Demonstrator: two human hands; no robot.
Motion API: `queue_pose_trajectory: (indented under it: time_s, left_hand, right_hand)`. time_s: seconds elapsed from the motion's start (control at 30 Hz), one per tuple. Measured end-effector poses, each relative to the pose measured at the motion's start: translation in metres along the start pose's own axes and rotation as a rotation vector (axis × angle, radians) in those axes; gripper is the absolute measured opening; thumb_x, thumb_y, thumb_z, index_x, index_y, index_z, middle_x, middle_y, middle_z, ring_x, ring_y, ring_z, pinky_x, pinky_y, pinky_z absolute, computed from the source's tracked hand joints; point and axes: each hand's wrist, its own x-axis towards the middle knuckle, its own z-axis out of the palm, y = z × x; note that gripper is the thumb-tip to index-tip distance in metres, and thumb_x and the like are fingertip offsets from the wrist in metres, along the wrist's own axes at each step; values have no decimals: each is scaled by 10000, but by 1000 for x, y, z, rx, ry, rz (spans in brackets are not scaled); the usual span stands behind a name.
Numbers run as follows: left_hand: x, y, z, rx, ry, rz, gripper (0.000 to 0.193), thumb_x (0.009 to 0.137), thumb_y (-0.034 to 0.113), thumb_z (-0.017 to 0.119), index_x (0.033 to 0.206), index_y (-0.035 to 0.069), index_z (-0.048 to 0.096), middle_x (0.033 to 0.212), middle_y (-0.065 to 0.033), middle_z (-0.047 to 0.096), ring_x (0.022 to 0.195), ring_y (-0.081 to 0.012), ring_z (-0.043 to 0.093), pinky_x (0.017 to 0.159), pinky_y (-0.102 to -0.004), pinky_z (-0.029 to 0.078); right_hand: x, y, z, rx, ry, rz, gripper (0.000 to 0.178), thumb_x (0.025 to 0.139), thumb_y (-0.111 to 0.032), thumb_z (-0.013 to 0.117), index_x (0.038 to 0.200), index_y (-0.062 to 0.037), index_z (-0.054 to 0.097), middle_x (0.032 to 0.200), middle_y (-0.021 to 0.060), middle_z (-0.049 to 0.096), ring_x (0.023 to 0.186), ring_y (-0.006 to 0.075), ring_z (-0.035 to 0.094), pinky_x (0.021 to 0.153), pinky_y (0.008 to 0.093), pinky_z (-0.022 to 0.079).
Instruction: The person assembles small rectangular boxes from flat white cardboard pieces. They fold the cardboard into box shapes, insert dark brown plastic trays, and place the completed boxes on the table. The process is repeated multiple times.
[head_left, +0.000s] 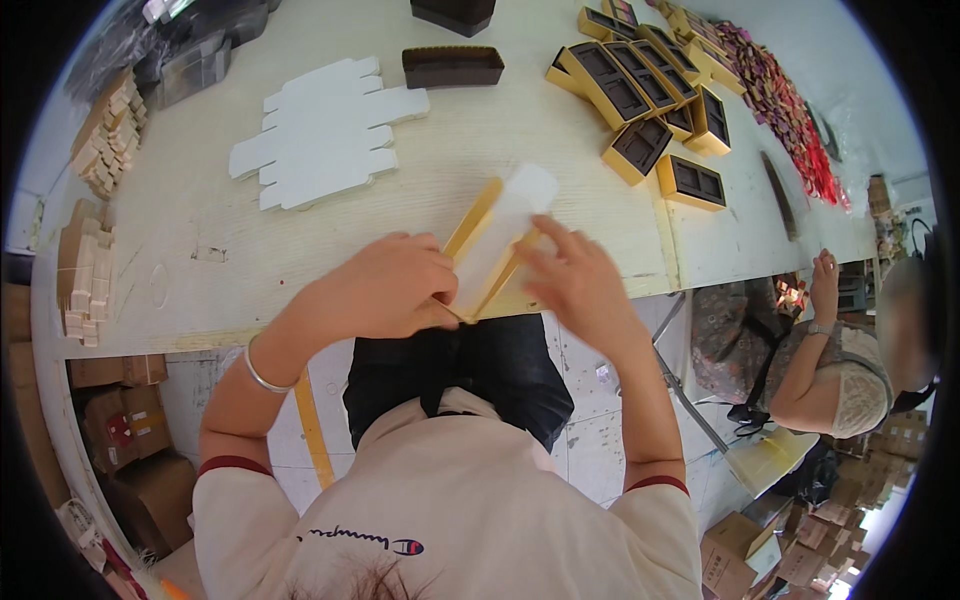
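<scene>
A part-folded carton (pixel 495 235), white inside with gold side walls, is held at an angle over the table's near edge. My left hand (pixel 395 285) is closed around its near left corner, fingers curled in. My right hand (pixel 580 285) has its fingers on the right wall, pinching it near the upper part; these fingers are slightly blurred. The carton's far end lies flat as a white flap, also blurred. Beyond my left hand lies a stack of flat white carton blanks (pixel 325 130) with notched edges.
Gold boxes with dark inserts (pixel 640 148) are piled at the far right, beside a heap of small red and purple pieces (pixel 770 100). Dark brown trays (pixel 452 66) stand at the back. Bundled folded card pieces (pixel 85 275) line the left edge. Another person (pixel 840 380) sits at right.
</scene>
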Motion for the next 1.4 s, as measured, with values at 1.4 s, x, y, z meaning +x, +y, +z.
queue_pose_trajectory:
  time_s: [1.4]
  left_hand:
    - [10, 15, 62, -302, 561, -67, 41, 821, 52, 634, 798, 53, 599, 746, -87, 570, 654, -298, 583, 576, -377, 466]
  right_hand:
    - [-39, -27, 20, 82, 30, -160, 546, 670, 64, 650, 1205, -14, 579, 1215, 163, 549, 1025, 306, 561, 856, 395, 465]
